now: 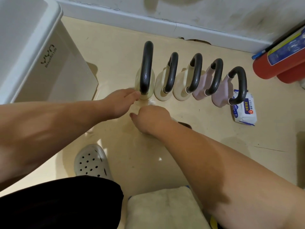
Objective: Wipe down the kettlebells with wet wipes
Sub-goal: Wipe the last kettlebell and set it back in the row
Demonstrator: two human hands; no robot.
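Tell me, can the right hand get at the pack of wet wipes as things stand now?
Probably yes. The pack lies on open floor, right of the right hand; only the last kettlebell's handle covers one corner.

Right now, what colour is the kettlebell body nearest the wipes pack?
Pale pink kettlebell body, seen in the head view.

Home workout corner: cream floor [198, 146], white skirting [132, 22], storage bin [33, 55], kettlebell row [194, 71], red extinguisher [270, 66].
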